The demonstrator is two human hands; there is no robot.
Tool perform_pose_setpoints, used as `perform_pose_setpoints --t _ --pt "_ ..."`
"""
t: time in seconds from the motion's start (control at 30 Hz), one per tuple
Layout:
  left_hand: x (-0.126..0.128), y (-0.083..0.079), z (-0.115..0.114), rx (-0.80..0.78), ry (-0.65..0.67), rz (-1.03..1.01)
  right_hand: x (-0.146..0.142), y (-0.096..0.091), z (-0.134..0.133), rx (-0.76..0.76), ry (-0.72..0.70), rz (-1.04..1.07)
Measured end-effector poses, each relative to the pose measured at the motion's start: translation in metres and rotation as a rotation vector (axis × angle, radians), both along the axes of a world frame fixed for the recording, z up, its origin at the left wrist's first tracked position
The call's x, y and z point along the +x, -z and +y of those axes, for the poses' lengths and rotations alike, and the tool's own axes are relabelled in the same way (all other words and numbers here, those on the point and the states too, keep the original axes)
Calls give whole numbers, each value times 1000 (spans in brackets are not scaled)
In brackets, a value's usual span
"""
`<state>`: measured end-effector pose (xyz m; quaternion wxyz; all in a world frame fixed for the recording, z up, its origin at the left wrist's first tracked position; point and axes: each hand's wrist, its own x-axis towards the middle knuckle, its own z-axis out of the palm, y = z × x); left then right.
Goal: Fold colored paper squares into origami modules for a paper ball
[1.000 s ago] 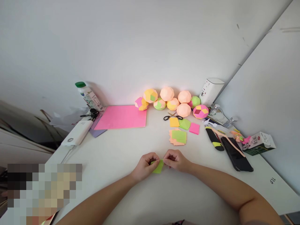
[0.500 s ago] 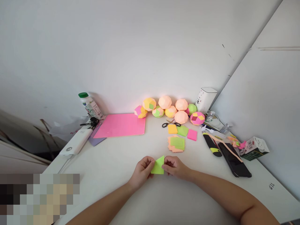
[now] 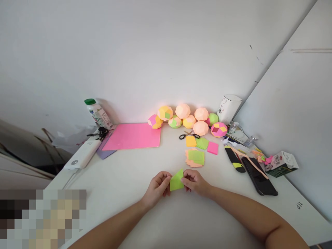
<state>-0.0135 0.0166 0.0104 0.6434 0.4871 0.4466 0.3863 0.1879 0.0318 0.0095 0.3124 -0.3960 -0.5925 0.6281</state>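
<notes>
Between my hands is a lime-green sticky note (image 3: 176,180) with a slanted upper edge, held just above the white desk. My left hand (image 3: 159,184) pinches its left side between thumb and fingers. On its right side, my right hand (image 3: 195,181) grips the edge the same way. Just beyond lies a loose pile of green and peach sticky notes (image 3: 196,157). Behind that pile sit a yellow pad (image 3: 191,141), a green pad (image 3: 202,143) and a pink pad (image 3: 212,148), with black-handled scissors (image 3: 189,135) touching the yellow one.
Several folded paper balls (image 3: 183,111) line the wall. A pink sheet (image 3: 133,136), a bottle (image 3: 98,114) and a white power bank (image 3: 82,155) are on the left. To the right lie a box cutter (image 3: 234,159), a phone (image 3: 259,176) and a small carton (image 3: 282,164).
The green note has turned slightly between my fingers, its lower edge now sloping up to the right. Both hands still hold it. The view has shifted a little.
</notes>
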Motion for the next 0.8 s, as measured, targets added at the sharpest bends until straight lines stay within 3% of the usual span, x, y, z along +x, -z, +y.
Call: perform_pose_setpoints --t 0.43,0.63,0.8 --pt "-3 9 -1 22 47 74 -1 -4 -2 2 -27 -22" --pt "-2 3 -3 31 42 46 -1 -2 -2 18 -43 -30" --pt "-1 -5 -7 91 154 111 -1 -3 0 -7 16 2"
